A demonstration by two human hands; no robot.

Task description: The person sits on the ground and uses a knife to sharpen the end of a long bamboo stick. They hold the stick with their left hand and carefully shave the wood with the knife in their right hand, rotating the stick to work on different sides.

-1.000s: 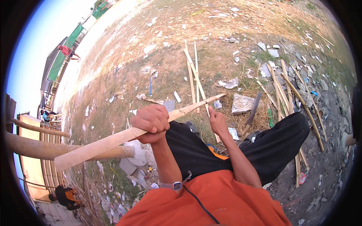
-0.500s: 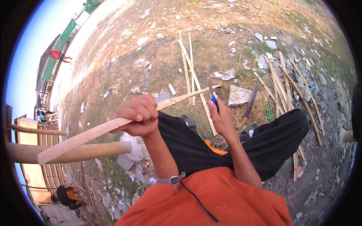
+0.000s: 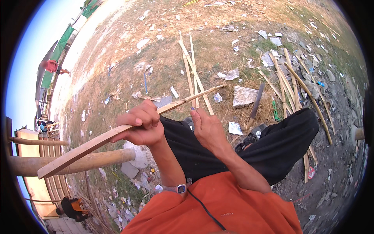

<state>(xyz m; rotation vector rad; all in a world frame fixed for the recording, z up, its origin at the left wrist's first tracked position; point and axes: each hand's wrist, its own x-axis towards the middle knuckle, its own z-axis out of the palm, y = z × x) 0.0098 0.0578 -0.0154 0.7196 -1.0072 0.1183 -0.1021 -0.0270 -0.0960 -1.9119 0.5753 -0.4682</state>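
Note:
My left hand (image 3: pixel 140 121) is closed around a long, pale bamboo strip (image 3: pixel 87 145), which slants from the lower left up to a thin tip over the ground. My right hand (image 3: pixel 210 128) is a fist just below the strip's far half, closed on a small knife. Only a bit of the knife's blue handle (image 3: pixel 192 109) shows at the thumb; I cannot make out its blade, which is hidden or blends with the strip. Beyond my legs a machete (image 3: pixel 256 104) with a wooden handle lies on the ground.
Several bamboo strips (image 3: pixel 190 72) lie crossed ahead, and more strips (image 3: pixel 286 84) are heaped at the right. A thick bamboo pole (image 3: pixel 89 159) juts in from the left. Paper scraps litter the ground. Other people (image 3: pixel 52 66) are at the far left.
My right hand has moved left and turned, drawing the knife in toward the strip near my left hand; the blade no longer shows. The strip has rolled slightly in my left hand.

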